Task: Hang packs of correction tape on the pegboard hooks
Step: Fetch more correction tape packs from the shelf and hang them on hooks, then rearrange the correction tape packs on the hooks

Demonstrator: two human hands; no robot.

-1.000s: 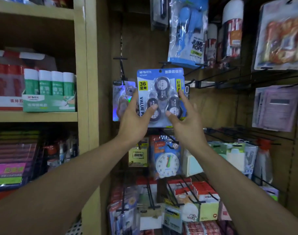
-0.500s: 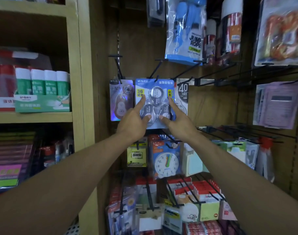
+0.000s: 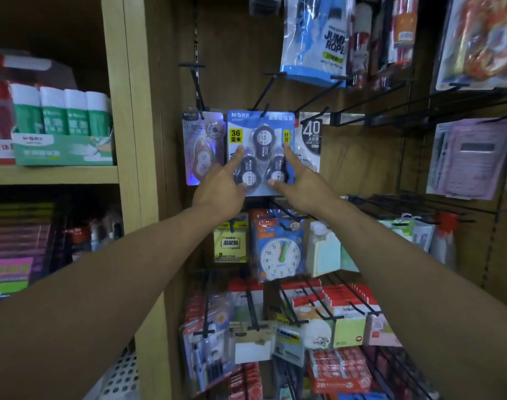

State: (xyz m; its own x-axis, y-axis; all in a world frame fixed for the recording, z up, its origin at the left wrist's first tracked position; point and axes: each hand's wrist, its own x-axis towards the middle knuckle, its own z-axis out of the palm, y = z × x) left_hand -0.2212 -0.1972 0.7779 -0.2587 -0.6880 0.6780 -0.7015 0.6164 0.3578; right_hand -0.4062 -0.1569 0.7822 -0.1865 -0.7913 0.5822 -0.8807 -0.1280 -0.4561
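Between both hands, the blue correction tape pack [image 3: 261, 153] hangs on a black hook [image 3: 264, 111] of the wooden pegboard [image 3: 362, 157]. The left hand [image 3: 222, 187] and right hand [image 3: 300, 184] press straight fingers on its front, gripping nothing. Just left hangs a purple tape pack [image 3: 203, 145], just right a "40" pack [image 3: 310, 140].

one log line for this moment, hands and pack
stage: seating pack on hook | left hand: fingers on blue correction tape pack | right hand: fingers on pack | hook: through pack top
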